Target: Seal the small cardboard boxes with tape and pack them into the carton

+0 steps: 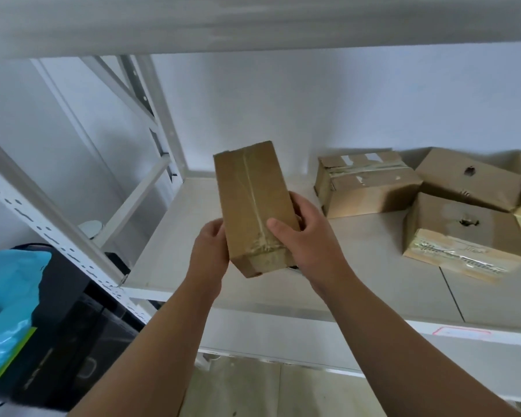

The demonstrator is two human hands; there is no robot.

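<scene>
I hold a small brown cardboard box [250,200] above the white shelf board [358,284], tilted with its long side pointing away from me. Clear tape runs along its top seam and wrinkles at the near end. My left hand [209,254] grips its left side near the bottom. My right hand [304,236] grips the right side, thumb lying on the taped top. More small boxes lie on the shelf to the right: one with torn tape patches [364,185], one with a hole in its top [469,179], another holed one with tape on its near edge [460,236].
White metal shelving surrounds the space: an upper shelf overhead [253,22] and a perforated upright [57,233] with diagonal braces on the left. A blue plastic bag [6,308] sits on dark cases [73,335] at lower left. A white wall stands behind the shelf.
</scene>
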